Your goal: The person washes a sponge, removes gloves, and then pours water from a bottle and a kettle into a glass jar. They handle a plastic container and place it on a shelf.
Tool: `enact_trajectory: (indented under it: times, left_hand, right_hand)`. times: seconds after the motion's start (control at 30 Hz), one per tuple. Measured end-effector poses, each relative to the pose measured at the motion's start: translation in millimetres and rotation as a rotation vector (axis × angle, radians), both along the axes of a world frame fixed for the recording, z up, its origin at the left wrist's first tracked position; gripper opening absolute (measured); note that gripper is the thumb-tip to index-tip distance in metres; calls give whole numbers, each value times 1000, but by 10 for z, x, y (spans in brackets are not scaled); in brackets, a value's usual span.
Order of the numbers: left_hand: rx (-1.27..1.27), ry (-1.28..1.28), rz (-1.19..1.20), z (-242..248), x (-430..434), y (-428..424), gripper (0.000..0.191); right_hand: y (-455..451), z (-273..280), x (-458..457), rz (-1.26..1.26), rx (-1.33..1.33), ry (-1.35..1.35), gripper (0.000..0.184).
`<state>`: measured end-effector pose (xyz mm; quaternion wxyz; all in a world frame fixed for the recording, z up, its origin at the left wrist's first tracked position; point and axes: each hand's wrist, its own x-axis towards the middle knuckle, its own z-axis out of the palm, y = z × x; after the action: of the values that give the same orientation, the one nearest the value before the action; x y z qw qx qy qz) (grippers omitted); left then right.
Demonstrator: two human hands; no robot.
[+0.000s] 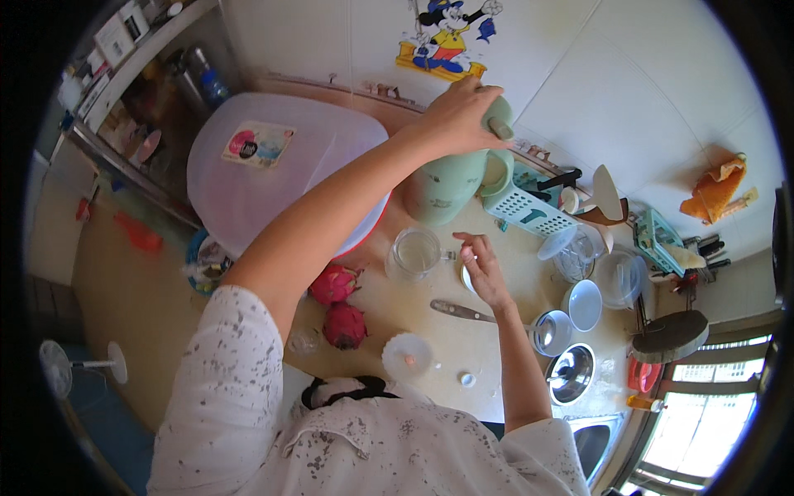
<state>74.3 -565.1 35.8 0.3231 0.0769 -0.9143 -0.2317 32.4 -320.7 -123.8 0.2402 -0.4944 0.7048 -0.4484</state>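
Note:
My left hand (pixel 462 118) reaches across to a pale green pitcher (pixel 443 192) by the tiled wall. Its fingers and thumb are around the pitcher's green lid (pixel 498 118), which has a knob; whether the lid is seated is hidden by the hand. Just in front of the pitcher stands a glass mug (pixel 415 253) with clear liquid in it. My right hand (pixel 487 273) hovers by the mug's handle, index finger stretched out and other fingers curled. Partly under it is a small white round item (pixel 467 279). Whether its fingers pinch anything is unclear.
A large translucent lidded box (pixel 279 180) and two dragon fruits (pixel 345 325) are on the left. A knife-like utensil (pixel 462 310) and a fluted white dish (pixel 406 356) lie in front. Rightward are a teal utensil basket (pixel 527 211), bowls (pixel 583 305) and a steel basin (pixel 572 375).

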Motion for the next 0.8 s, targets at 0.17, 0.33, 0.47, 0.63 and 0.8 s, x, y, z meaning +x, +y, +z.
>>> enact_trajectory:
  times: [0.17,0.33,0.47,0.63,0.8]
  left_hand:
    - [-52,-418,111,-75,-223,-46,95]
    - [-108,-560,197,27,-145,67,116]
    - [-324,24,264,44,598,341,106]
    - [301,376,211,-388,2836,778,57]
    - [684,188,684,-1497,4001,1747,87]
  right_hand:
    - [-17,-223,112,111,37,-155,39]
    - [-242,-501,72,138,-40,-703,22]
    - [-245,-524,201,109,-221,-938,26]
    - [-162,-117,382,60,-186,-927,18]
    - [-162,348,535,162,-146,-956,13]
